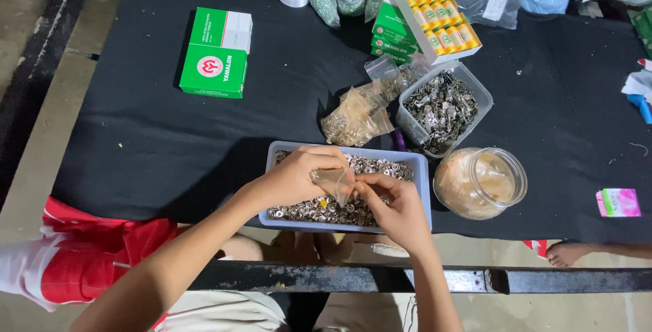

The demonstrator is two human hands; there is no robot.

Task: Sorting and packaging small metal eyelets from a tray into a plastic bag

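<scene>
While over metal rings (pixel 353 210): both hands (pixel 353 189), crinkly clear baggie (pixel 333 181).

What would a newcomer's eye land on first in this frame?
Both hands meet low in the middle: the left hand and right hand pinch a small clear bag over a tray of silvery rings. Up left, a green box stands out on the black cloth.
</scene>
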